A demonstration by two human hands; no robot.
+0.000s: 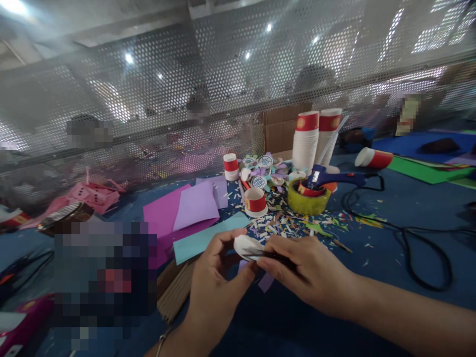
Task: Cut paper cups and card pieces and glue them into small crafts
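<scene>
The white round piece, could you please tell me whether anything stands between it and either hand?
Nothing visible separates the white round piece from the left hand, which holds it. The right hand grips a thin dark tool that reaches across the piece; whether the right fingers also touch its edge is unclear.

We see dark blue surface. Left: magenta sheet, lilac sheet, light-blue sheet; nearer, brown corrugated strips. Middle: paper scraps, red-white cup, yellow tape roll. Far: cup stack. Right: black cord, green sheet.
</scene>
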